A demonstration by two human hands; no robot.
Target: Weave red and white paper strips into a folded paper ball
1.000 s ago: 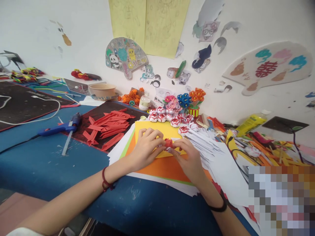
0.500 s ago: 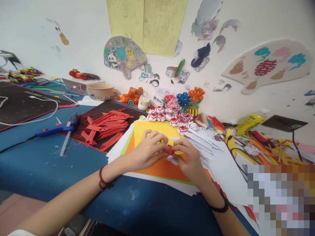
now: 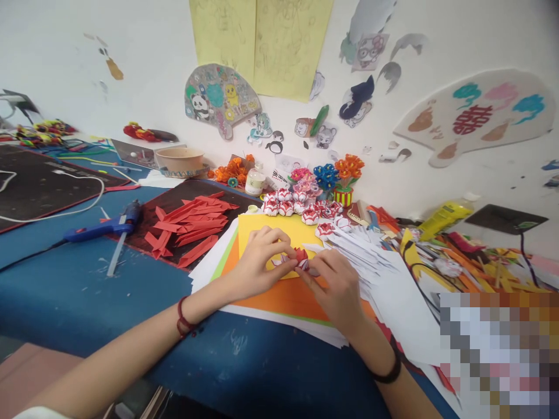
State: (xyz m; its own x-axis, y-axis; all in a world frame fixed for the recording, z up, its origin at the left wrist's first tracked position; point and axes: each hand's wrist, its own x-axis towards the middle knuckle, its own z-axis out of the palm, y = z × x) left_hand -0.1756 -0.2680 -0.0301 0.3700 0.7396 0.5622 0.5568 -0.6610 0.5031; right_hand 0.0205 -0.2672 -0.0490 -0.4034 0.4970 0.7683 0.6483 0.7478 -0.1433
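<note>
At frame center, left hand [image 3: 257, 262] & right hand [image 3: 338, 285] each pinch a small red-white folded paper piece [image 3: 299, 258] w/ a narrow grip, just above the yellow sheet [image 3: 266, 224] on the counter [image 3: 87, 291], apparently to steady it.

The paper strips [image 3: 192, 224] lie left of the paper stack [image 3: 288, 297], the glue gun [image 3: 102, 226] farther left.

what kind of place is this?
Likely a paper-craft workspace: a blue glue gun beside folded red paper strips, finished paper flowers by the wall, and both hands folding a small red-and-white piece.
</note>
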